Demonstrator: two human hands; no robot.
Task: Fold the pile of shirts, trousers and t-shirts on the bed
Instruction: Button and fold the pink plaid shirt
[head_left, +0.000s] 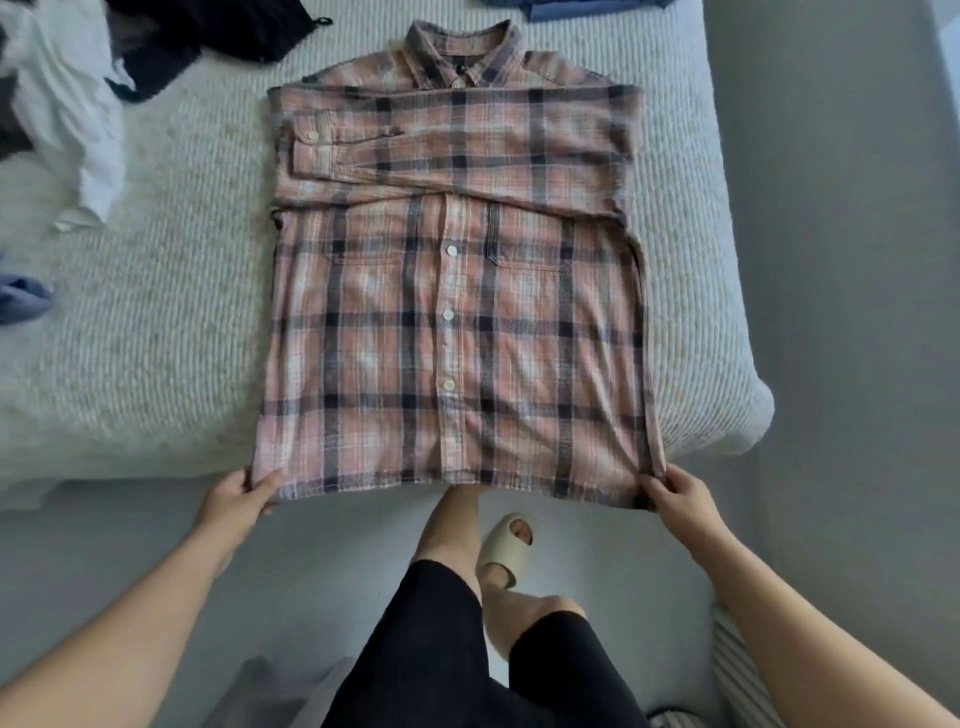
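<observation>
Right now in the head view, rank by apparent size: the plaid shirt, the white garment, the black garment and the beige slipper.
1. plaid shirt, by far largest.
2-3. black garment and white garment: similar, both cut off by the frame, so unranked.
4. beige slipper, smallest.

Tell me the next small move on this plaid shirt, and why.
Probably lift the hem and fold it up toward the collar. The left hand and right hand already pinch the plaid shirt's bottom corners, and its sleeves lie folded across the chest.
</observation>
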